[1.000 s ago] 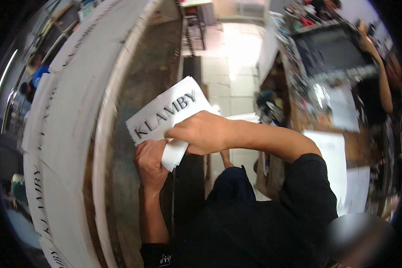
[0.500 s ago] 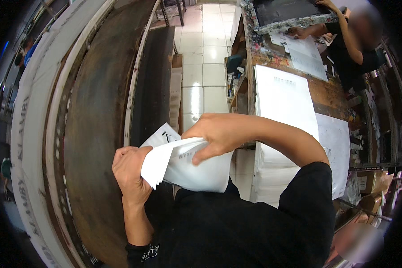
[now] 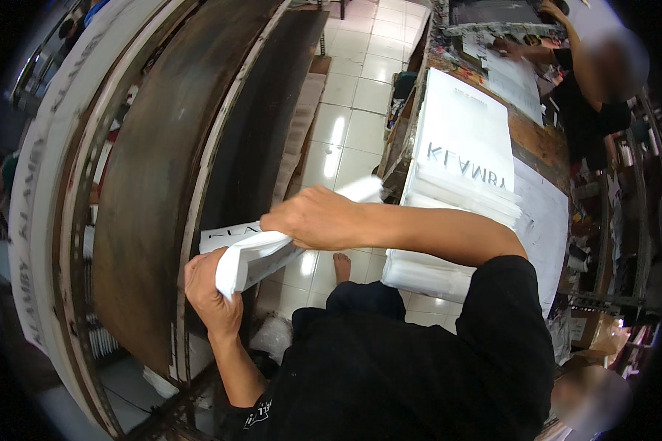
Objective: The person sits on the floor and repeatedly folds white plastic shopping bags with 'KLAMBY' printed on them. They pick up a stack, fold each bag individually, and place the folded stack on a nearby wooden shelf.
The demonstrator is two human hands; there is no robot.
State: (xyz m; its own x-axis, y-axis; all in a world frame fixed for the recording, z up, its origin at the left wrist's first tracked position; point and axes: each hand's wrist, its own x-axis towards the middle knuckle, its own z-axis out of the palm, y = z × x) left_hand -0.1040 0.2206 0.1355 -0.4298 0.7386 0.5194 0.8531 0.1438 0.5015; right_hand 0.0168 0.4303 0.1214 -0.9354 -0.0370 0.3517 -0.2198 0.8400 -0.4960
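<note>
A folded bundle of thin white sheets (image 3: 251,259) hangs between my hands, in front of my body and over the edge of the dark long board. My left hand (image 3: 212,288) is closed round its left end. Fingers curled, my right hand (image 3: 312,219) grips the bundle's upper edge, and a blurred white part sticks out beyond the knuckles. Behind the bundle shows a strip of white sheet with black print (image 3: 232,234). On the right, near my right forearm, stands a tall stack of white printed sheets (image 3: 463,125), its nearer layers shifted and uneven.
Long brown boards (image 3: 173,147) and a black one (image 3: 261,125) run along my left. A tiled floor (image 3: 353,92) lies between them and a paint-stained workbench (image 3: 541,140). A co-worker (image 3: 592,88) leans over its far end. Cardboard boxes (image 3: 599,331) stand at right.
My right hand has moved left and closed more on the bundle, which is now bunched narrower. The view has turned; the stack at right shows large print and shifted layers.
</note>
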